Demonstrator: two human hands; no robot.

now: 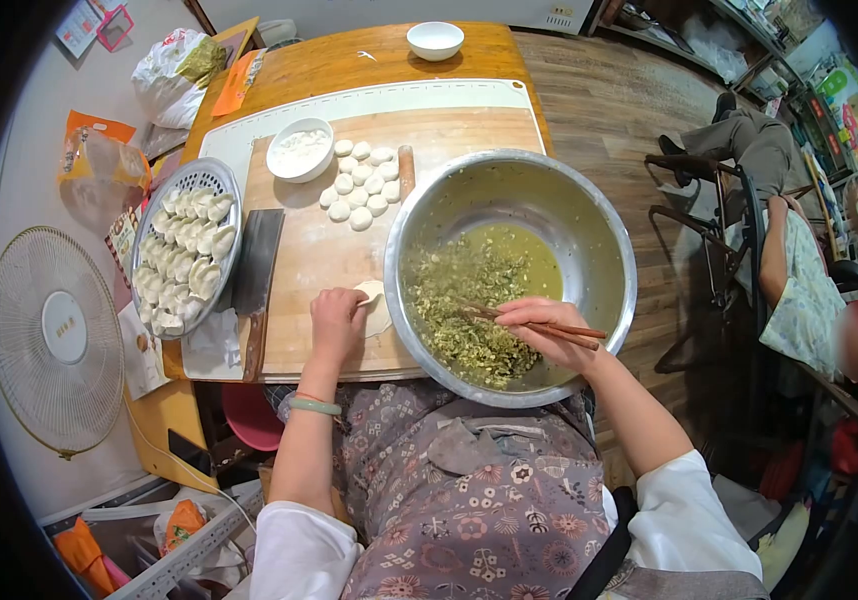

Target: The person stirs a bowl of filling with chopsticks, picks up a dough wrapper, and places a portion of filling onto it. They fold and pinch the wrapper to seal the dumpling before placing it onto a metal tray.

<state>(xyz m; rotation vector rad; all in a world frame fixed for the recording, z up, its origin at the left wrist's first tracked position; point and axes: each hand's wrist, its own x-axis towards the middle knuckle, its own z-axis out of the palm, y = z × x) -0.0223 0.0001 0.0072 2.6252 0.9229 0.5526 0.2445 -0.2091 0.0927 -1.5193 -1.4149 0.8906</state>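
A big steel bowl (pixel 599 215) holds chopped green filling (pixel 479 350) with yellowish liquid pooled beside it. Over the bowl my right hand (pixel 552 328) is closed around a pair of chopsticks (pixel 577 335), whose tips reach into the filling. My left hand (pixel 337 322) rests at the front of the wooden board (pixel 324 240), left of the bowl, its fingers pinching the edge of a flat dumpling wrapper (pixel 377 312). Several small dough pieces (pixel 361 185) lie farther back beside a rolling pin (pixel 406 172), partly hidden by the bowl.
A cleaver (pixel 257 275) lies along the board's left edge, beside a metal tray (pixel 234 180) of folded dumplings (pixel 184 255). A white bowl of flour (pixel 300 150) stands behind, and another white bowl (pixel 435 41) farther back. A fan (pixel 61 335) is at left; a seated person (pixel 799 240) at right.
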